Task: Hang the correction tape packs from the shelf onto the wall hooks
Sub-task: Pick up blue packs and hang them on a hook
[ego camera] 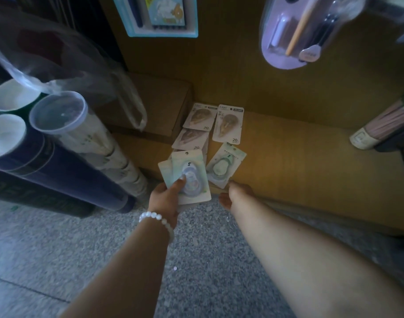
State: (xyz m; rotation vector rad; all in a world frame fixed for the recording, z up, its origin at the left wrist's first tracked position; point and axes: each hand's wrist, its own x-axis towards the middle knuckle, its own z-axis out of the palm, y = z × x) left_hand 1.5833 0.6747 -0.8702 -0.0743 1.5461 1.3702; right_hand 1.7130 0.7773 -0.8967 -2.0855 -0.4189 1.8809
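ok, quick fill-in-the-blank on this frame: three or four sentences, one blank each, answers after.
1. The left hand holds correction tape packs marked with the handwritten number ____.
2. A white bead ____ circles the left wrist.
3. The right hand is ____, holding no pack, just below the green pack.
4. The brown packs on the wooden shelf are priced ____.

Answers: 5; bracelet; empty; 20

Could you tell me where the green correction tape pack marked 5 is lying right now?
The green pack lies on the wooden shelf, just beyond the right hand.
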